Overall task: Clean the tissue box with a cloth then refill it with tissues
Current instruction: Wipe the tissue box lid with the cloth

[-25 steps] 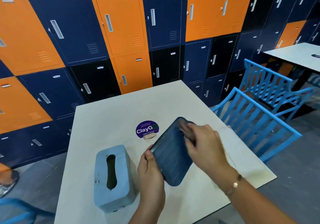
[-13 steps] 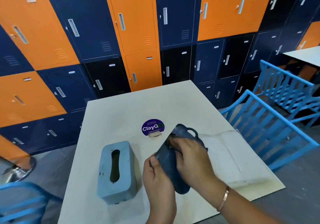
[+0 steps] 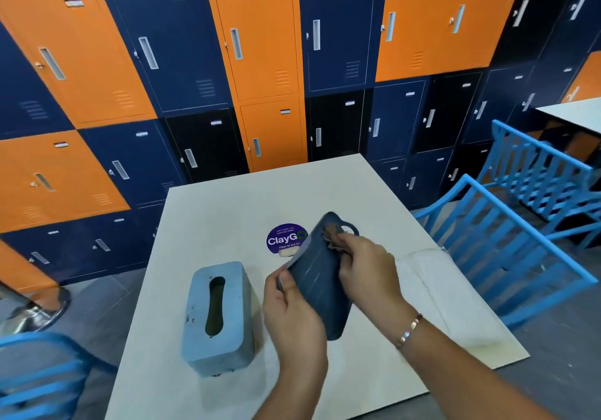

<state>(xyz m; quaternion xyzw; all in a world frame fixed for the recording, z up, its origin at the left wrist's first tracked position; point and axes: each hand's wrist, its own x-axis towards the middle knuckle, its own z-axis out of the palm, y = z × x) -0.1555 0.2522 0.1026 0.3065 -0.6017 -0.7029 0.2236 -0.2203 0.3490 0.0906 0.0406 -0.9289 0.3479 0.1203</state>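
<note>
While the light blue tissue box [image 3: 237,315] stands lower centre on the table [image 3: 227,211], slot upward, no tissue shows in the slot. Just right of it, apart from it and raised off the tabletop, a dark blue panel [image 3: 320,283] is held tilted.

The left hand [image 3: 292,315] grips the panel's lower left edge, thumb on its face. The right hand [image 3: 367,270] has its fingers curled around a small pale cloth [image 3: 332,240], pressed against the panel's upper end. A bracelet [image 3: 409,328] sits on the right wrist.

Behind the panel, a round purple sticker [image 3: 281,239] on the tabletop reads "ClayGO"; its right edge is covered by the panel, and the smaller print is too blurred to read. A small pale object [image 3: 287,252] lies at the sticker's lower edge. Right of the hands, a pale flat sheet [image 3: 439,286] lies on the table; its nature cannot be told.

Blue slatted chairs [image 3: 507,257] stand at centre right, with another chair [image 3: 39,371] at lower left. Orange, navy and black lockers [image 3: 253,45] fill the upper frame; their door labels are illegible. A second table [image 3: 575,114] shows at the right edge.
</note>
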